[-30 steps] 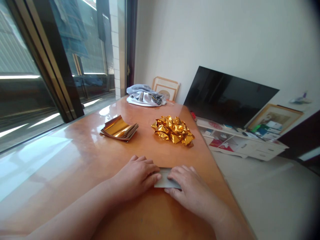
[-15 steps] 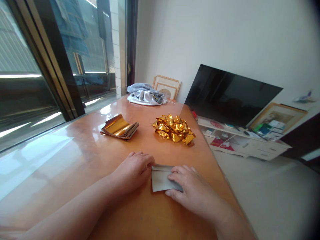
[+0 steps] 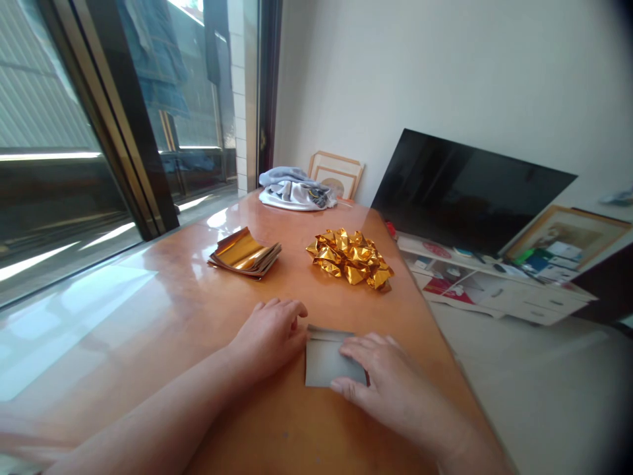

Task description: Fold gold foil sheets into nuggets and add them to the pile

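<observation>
Glossy orange-brown wood fills the lower frame: a table [image 3: 163, 316] running from a dark-framed sliding window [image 3: 99, 132] on the left toward a pale wall. Its near edge is cut off by the bottom of the picture, and both forearms leave the frame there too, so nothing past the elbows shows.

Close to the near right edge of the table lies a grey folded sheet [image 3: 324, 359], dull side up with a crease line near its far edge. Its right part is hidden under the right hand [image 3: 390, 382], which lies flat, fingers spread and extended, pressing on the sheet rather than clasping it. The left hand [image 3: 271, 330] rests just beside the sheet's left edge, fingers loosely curled with the tips touching that edge; it encloses nothing. Whether the sheet's underside is gold cannot be told.

Further up the table, toward the middle, sits a stack of gold foil sheets [image 3: 244, 252], its top leaf curling upward. Well apart to its right, near the right edge, is a heap of crumpled gold foil pieces [image 3: 352, 256]; single shapes in it are hard to make out. At the far corner lies a bundle of pale cloth [image 3: 295, 190], with a framed picture [image 3: 337, 175] leaning on the wall behind it, partly hidden. Off the table's right edge, a dark television [image 3: 469, 191] leans above a low white cabinet [image 3: 499, 290] whose small clutter is too blurred to name
</observation>
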`<action>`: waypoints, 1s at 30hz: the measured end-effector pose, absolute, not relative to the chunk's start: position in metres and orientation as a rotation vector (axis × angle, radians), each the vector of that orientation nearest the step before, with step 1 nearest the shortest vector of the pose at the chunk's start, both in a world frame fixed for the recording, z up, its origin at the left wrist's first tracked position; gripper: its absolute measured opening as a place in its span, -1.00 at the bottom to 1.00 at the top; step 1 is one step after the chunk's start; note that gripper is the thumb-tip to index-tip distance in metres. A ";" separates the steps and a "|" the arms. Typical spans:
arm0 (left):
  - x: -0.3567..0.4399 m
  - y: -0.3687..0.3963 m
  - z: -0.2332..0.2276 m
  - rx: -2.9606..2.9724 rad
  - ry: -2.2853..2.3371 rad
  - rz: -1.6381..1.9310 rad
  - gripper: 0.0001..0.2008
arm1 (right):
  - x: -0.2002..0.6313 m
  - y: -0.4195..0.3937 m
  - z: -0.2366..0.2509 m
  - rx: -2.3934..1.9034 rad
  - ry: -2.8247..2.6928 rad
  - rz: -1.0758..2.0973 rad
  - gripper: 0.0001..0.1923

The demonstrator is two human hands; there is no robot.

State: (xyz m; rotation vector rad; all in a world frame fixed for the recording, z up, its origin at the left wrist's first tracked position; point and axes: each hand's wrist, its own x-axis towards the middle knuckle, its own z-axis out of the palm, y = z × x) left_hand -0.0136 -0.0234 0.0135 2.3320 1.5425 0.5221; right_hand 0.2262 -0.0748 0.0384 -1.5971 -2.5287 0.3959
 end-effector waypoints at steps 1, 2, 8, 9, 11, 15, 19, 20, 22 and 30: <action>-0.013 -0.024 0.012 2.343 1.539 0.510 -0.75 | 0.225 -0.073 0.037 -1.595 -2.510 0.378 -0.63; -0.012 -0.024 0.012 2.357 1.535 0.499 -0.74 | 0.224 -0.071 0.035 -1.592 -2.486 0.358 -0.66; -0.010 -0.025 0.012 2.388 1.527 0.472 -0.83 | 0.222 -0.056 0.016 -1.623 -2.281 0.216 -0.75; -0.010 -0.025 0.012 2.385 1.529 0.468 -0.83 | 0.223 -0.054 0.013 -1.644 -2.249 0.196 -0.69; -0.010 -0.026 0.014 2.384 1.533 0.457 -0.83 | 0.223 -0.051 0.008 -1.683 -2.223 0.180 -0.53; -0.010 -0.027 0.015 2.401 1.508 0.457 -0.86 | 0.221 -0.050 0.004 -1.675 -2.294 0.237 -0.54; -0.010 -0.027 0.013 2.404 1.488 0.495 -0.89 | 0.216 -0.054 0.010 -1.677 -2.326 0.307 -0.70; -0.010 -0.027 0.012 2.402 1.494 0.499 -0.89 | 0.215 -0.055 0.013 -1.675 -2.332 0.316 -0.72; -0.010 -0.026 0.011 2.394 1.506 0.503 -0.89 | 0.213 -0.057 0.018 -1.666 -2.351 0.333 -0.73; -0.010 -0.025 0.010 2.379 1.481 0.487 -0.88 | 0.213 -0.060 0.021 -1.663 -2.368 0.331 -0.74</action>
